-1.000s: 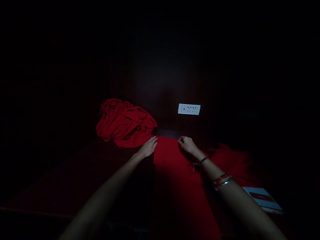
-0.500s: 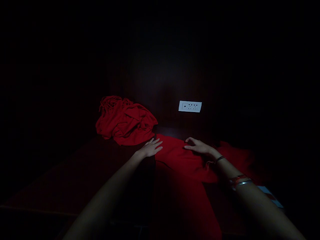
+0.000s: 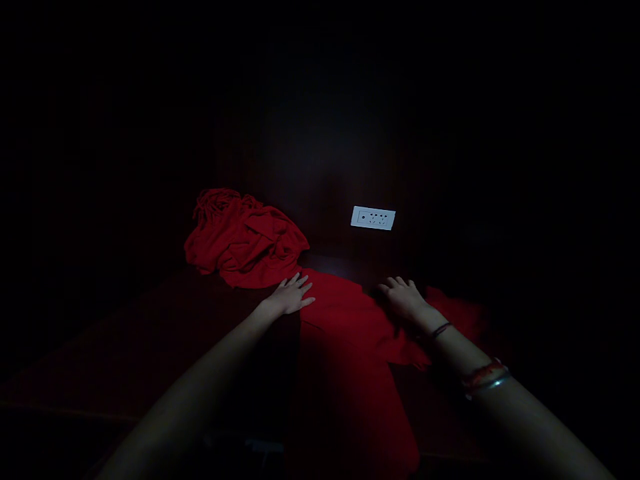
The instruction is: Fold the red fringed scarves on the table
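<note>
A red cloth (image 3: 345, 320) lies spread on the dark table, and its lower part hangs toward me over the front edge. My left hand (image 3: 293, 295) rests flat at the cloth's left edge, fingers spread. Over the cloth's right part is my right hand (image 3: 403, 297), palm down with its fingers slightly bent and apart; nothing shows in it. Further right, more red fabric (image 3: 457, 313) fades into shadow behind my right wrist. A bunched red cloth with a fringe (image 3: 247, 243) is heaped beyond my left hand.
A white wall socket (image 3: 373, 218) is set in the dark upright panel behind the table. The table's front edge (image 3: 65, 411) shows faintly at the left. Most of the surroundings are too dark to make out.
My right hand has shifted slightly right and turned more palm down. My left hand stays at the cloth's left edge. The whole view has shifted a little.
</note>
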`<state>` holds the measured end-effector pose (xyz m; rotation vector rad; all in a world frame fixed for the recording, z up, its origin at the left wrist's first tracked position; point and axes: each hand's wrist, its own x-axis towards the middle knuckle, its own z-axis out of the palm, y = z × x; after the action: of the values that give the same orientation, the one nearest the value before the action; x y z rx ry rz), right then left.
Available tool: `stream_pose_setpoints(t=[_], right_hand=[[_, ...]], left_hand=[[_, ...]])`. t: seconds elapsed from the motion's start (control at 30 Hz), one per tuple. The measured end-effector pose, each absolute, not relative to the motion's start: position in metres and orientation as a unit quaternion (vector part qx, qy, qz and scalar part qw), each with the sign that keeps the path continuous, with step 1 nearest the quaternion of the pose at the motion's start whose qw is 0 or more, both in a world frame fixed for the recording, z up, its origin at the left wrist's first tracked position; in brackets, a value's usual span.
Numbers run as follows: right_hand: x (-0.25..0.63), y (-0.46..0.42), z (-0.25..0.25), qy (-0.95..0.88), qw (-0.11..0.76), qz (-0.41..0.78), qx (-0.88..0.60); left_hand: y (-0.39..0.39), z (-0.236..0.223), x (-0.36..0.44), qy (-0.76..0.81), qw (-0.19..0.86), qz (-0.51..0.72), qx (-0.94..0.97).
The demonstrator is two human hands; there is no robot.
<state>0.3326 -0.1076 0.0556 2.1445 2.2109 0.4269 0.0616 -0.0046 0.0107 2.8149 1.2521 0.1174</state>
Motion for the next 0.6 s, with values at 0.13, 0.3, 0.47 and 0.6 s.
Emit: stream_pose_setpoints(t=[0.13,0.3,0.47,0.6], right_hand=[[0.281,-0.113,0.041,0.769,-0.076,0.121,0.623],[0.256,-0.120,0.014,0.781,-0.044,-0.048,0.621],[0.271,-0.127,0.013,0.759,-0.012,-0.101,0.643],[0.270,-0.131,0.019,0.749,-0.018,-0.106,0.654]], left_hand=[[-0.022,0.011,0.069,0.351,0.054,0.022,0.935],[-0.031,0.006,0.071,0.369,0.096,-0.002,0.924],[-0.027,0.003,0.067,0.362,0.093,-0.008,0.927],[-0.027,0.003,0.067,0.363,0.090,-0.004,0.927]])
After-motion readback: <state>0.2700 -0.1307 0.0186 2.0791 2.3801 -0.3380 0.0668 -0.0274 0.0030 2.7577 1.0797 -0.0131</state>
